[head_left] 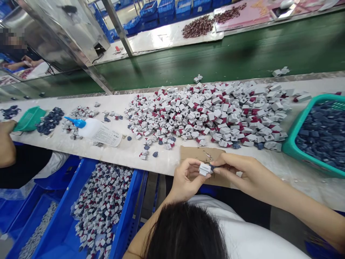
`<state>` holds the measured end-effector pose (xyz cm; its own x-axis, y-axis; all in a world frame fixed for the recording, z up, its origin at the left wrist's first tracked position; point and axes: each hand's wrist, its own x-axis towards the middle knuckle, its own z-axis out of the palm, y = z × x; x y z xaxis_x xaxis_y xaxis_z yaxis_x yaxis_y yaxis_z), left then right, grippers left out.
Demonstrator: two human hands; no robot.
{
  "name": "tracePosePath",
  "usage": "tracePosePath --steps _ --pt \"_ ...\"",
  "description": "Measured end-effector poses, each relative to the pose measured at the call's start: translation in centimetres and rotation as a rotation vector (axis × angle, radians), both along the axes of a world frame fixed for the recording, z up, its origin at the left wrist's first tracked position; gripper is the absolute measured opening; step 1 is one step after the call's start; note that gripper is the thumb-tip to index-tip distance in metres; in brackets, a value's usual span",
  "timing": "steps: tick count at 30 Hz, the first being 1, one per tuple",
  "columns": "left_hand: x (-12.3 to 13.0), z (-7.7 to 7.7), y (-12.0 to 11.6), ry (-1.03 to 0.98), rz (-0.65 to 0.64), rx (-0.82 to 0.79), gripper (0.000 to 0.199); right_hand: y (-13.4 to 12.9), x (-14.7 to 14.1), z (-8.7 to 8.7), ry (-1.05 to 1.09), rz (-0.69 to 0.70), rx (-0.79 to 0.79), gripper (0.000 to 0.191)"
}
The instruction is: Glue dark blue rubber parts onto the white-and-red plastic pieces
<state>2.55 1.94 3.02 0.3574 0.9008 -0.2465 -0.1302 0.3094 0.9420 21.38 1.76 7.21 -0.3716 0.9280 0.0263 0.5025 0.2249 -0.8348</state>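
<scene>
Crimson-and-grey plastic parts (207, 111)

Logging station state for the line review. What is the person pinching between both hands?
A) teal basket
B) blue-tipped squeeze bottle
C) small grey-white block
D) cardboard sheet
C. The left hand and right hand both grip a small grey-white block above the cardboard sheet, with a dark blue piece at its end.
</scene>
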Motion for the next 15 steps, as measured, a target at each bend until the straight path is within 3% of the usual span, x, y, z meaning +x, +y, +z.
tracePosePath --steps 3,7,9,12,15 --pt "0.2 0.0 0.1 0.032 -0.112 0.06 0.023 0.6 0.3 0.4 0.05 -0.037 -0.134 0.03" --pt "0.9 0.1 1.0 0.091 -0.155 0.269 0.018 2.1 -1.5 1.2 0.367 -0.394 -0.183 0.054" --pt "1.7 0.4 1.5 0.073 -0.16 0.371 0.019 2.8 -3.1 1.5 0.536 -0.451 -0.345 0.061" --pt "3.2 0.8 1.7 0.115 -0.063 0.57 0.027 3.3 -5.1 1.9 0.699 -0.418 -0.624 0.062" --pt "4.4 0.7 1.4 0.215 0.092 0.686 0.037 3.0 -5.7 2.0 0.757 -0.431 -0.651 0.063"
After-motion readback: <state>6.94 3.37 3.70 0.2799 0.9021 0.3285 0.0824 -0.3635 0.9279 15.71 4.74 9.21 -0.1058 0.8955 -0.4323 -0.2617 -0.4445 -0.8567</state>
